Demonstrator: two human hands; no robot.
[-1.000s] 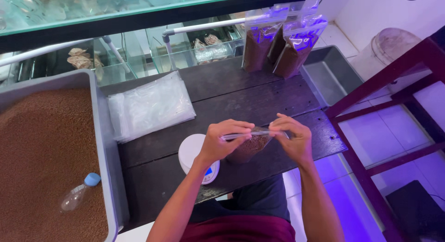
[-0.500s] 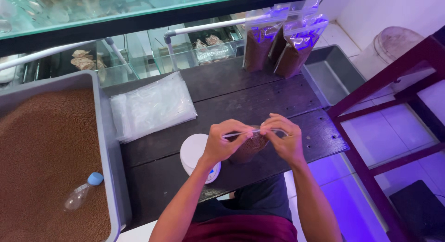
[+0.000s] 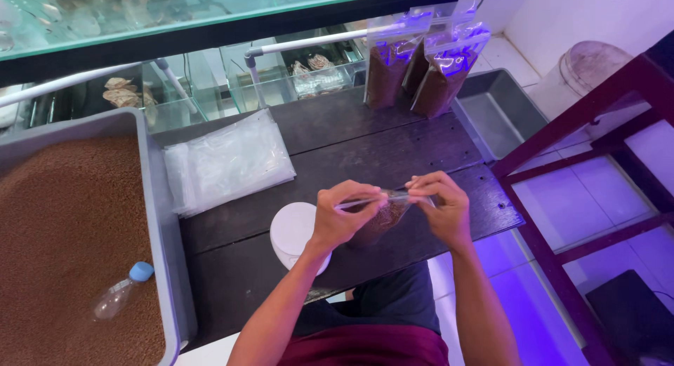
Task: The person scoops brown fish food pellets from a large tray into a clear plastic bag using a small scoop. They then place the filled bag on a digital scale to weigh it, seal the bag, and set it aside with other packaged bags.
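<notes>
Both my hands hold a small clear plastic bag [image 3: 382, 215] with brown granules in it, above the front of a dark wooden table [image 3: 365, 145]. My left hand [image 3: 344, 215] pinches the bag's top edge at the left. At the right end of that edge my right hand [image 3: 439, 208] pinches it too. The two hands are close together. A round white scale [image 3: 295, 233] stands just left of and under my left hand.
A large grey tray [image 3: 158, 218] of brown granules fills the left, with a clear bottle with a blue cap [image 3: 119, 296] lying in it. A stack of empty clear bags [image 3: 228, 162] lies behind the scale. Several filled bags [image 3: 421, 64] stand at the back right beside an empty grey tub [image 3: 495, 117]. A dark red frame [image 3: 562, 134] stands right.
My hands have drawn slightly closer together along the bag's top edge. The view has shifted a little; nothing else has moved.
</notes>
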